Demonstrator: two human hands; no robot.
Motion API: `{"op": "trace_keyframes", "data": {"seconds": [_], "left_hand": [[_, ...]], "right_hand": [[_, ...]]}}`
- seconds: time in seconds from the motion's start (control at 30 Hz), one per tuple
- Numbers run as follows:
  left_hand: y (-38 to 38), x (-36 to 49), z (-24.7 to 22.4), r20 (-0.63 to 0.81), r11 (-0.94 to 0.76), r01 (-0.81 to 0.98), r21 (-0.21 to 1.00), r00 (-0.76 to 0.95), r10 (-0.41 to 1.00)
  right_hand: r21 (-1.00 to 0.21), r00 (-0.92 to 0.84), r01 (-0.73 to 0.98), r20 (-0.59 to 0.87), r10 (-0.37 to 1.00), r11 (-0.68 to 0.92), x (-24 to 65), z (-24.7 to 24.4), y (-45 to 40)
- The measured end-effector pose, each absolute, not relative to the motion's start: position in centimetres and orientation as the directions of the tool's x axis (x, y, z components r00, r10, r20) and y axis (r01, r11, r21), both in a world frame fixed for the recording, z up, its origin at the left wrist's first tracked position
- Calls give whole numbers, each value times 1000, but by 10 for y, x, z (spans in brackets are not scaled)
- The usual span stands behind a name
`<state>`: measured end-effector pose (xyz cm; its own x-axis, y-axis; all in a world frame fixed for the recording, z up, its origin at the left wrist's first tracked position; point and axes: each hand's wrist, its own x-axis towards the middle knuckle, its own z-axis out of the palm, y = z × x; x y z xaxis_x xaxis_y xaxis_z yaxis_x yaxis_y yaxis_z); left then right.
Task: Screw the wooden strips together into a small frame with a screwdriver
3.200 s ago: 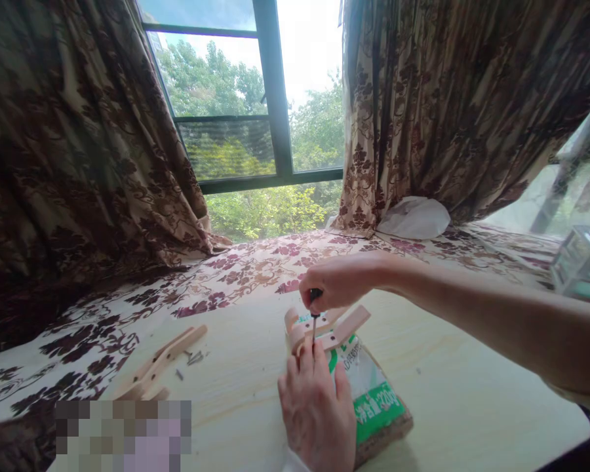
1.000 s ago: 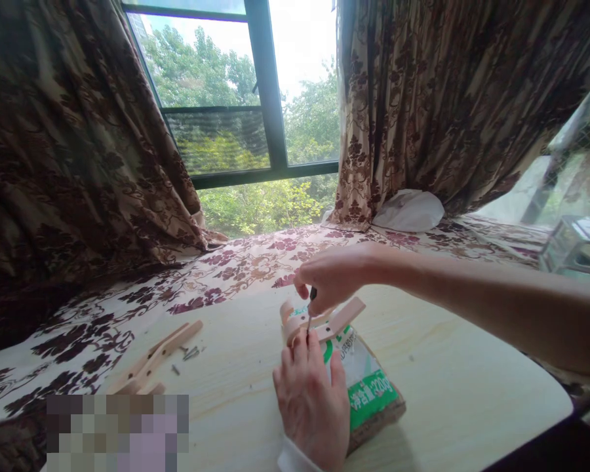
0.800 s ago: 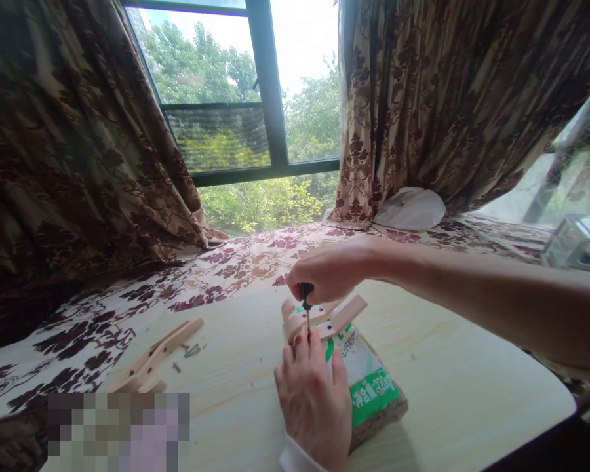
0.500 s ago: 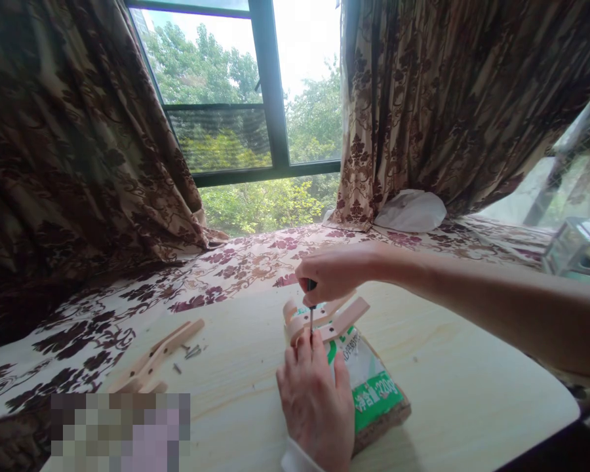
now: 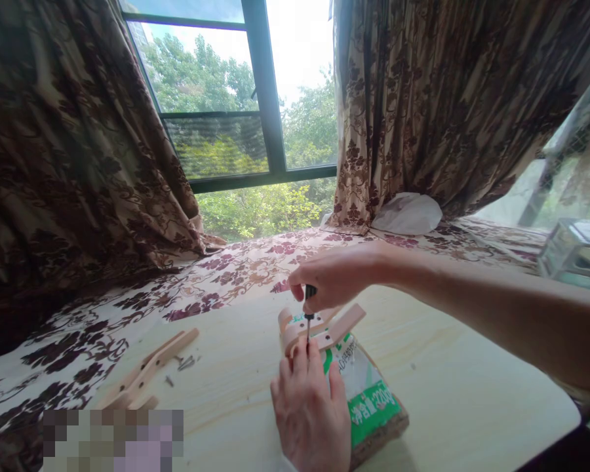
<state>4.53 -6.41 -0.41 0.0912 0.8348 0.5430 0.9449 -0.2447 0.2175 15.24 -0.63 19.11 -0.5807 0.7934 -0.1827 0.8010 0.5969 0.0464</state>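
Note:
My right hand (image 5: 332, 278) is closed round the black handle of a screwdriver (image 5: 309, 301), whose thin shaft points down at pale wooden pieces (image 5: 341, 326) with dark holes. Those pieces rest on a green and white packet (image 5: 376, 410) lying on the table. Beside the shaft tip, the fingertips of my left hand (image 5: 312, 406) press on the wood; they hide the tip itself. Further left lie more wooden pieces (image 5: 152, 367) and several screws (image 5: 187, 362).
The pale table (image 5: 452, 367) has a rounded right corner. Behind it spreads a floral cloth (image 5: 246, 265) below the window and curtains. A white bag (image 5: 408, 213) and a glass box (image 5: 577, 249) stand at the back right. A pixelated patch covers the lower left.
The fingers of my right hand have loosened and shifted on the screwdriver handle, so more of it shows. The whole view has moved slightly.

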Motion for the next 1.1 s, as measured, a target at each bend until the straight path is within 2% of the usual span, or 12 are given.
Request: {"op": "trace_keyframes", "data": {"seconds": [0.17, 0.33, 0.4, 0.57, 0.77, 0.87, 1.0, 1.1], "left_hand": [[-61, 41, -8, 557, -281, 947, 154, 151, 816], [-64, 44, -8, 576, -249, 954, 165, 112, 809], [-65, 46, -7, 581, -226, 958, 177, 84, 810], [-63, 45, -4, 549, -273, 945, 179, 134, 825], [-62, 41, -12, 562, -262, 954, 146, 137, 816], [-63, 40, -12, 555, -261, 955, 140, 143, 819], [-65, 43, -4, 514, -256, 945, 205, 118, 849], [-65, 44, -1, 502, -251, 944, 214, 114, 857]], "right_hand": [[18, -620, 778, -138, 772, 628, 152, 188, -3], [33, -582, 812, -41, 812, 583, 150, 178, 3], [1, -605, 796, -52, 795, 605, 151, 179, 4], [-98, -677, 735, -61, 733, 671, 156, 178, 3], [-76, -592, 803, 26, 806, 592, 158, 168, 3], [-82, -619, 783, -6, 785, 617, 160, 174, 0], [-87, -665, 747, -123, 737, 659, 163, 181, -3], [-84, -664, 747, -132, 736, 659, 163, 179, -1]]}}
